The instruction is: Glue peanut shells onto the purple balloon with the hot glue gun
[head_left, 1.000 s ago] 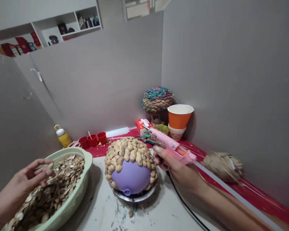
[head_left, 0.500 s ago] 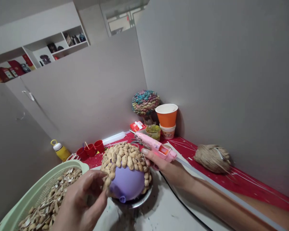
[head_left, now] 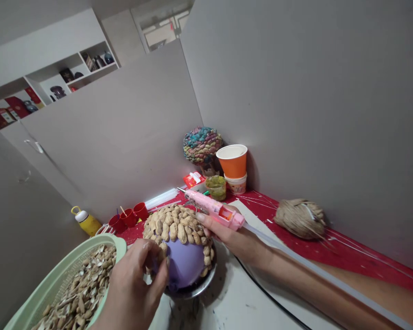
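Note:
A purple balloon (head_left: 186, 263), its upper part covered with peanut shells (head_left: 175, 224), rests in a shiny metal bowl (head_left: 196, 289). My right hand (head_left: 227, 231) is wrapped round a pink hot glue gun (head_left: 209, 206), whose nozzle points up and left above the balloon. A long clear glue stick (head_left: 296, 260) trails from the gun's back. My left hand (head_left: 134, 279) is at the balloon's left side, thumb and fingers curled in at the edge of the shells. Whatever lies between those fingertips is hidden.
A green basket (head_left: 122, 247) of peanut shells stands at left. Behind are red cups (head_left: 128, 218), a yellow bottle (head_left: 89, 224), glue sticks (head_left: 161, 198), a colourful shell-covered tree (head_left: 203, 146), an orange paper cup (head_left: 233, 162) and a twine ball (head_left: 299, 219). A black cord (head_left: 261, 288) crosses the table.
My left hand has moved right and its fingers have closed in at the shells' edge, covering more of the balloon's left side. The glue gun stays in my right hand; the view has shifted slightly.

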Demonstrator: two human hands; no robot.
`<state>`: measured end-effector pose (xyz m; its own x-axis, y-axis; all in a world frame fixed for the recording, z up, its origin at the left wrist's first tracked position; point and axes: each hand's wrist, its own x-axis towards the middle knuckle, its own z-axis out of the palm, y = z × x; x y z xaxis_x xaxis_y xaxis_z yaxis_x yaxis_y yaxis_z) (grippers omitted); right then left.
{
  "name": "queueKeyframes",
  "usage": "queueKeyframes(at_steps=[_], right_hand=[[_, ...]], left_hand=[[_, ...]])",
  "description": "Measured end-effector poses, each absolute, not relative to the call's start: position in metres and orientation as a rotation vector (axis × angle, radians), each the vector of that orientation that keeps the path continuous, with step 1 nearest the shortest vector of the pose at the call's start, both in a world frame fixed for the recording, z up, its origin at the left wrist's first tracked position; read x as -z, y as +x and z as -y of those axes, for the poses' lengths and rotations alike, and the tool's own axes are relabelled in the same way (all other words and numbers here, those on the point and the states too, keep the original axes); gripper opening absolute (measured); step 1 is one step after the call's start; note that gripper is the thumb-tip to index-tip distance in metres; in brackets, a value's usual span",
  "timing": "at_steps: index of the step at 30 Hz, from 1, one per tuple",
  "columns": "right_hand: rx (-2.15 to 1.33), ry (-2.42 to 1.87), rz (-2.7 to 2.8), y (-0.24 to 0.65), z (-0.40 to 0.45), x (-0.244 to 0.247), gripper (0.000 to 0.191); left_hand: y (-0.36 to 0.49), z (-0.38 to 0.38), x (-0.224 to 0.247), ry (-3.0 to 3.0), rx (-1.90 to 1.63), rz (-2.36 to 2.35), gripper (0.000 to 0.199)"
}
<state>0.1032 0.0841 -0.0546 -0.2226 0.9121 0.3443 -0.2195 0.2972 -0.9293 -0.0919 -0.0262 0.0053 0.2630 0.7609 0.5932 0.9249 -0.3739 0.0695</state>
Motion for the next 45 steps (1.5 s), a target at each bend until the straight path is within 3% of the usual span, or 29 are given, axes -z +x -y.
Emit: queueKeyframes(at_steps=[11,45], right_hand=[[-1.256,-0.672,1.379,0.104,-0.082,0.052,0.037],[-1.149,-0.698,1.465,0.107,-0.079,0.047,0.044]], left_hand=[[-0.092,0.027,-0.004,-2.288,0.783,1.382,0.012],[-0.084,0.033,0.013,-2.165,1.072,1.478,0.007]])
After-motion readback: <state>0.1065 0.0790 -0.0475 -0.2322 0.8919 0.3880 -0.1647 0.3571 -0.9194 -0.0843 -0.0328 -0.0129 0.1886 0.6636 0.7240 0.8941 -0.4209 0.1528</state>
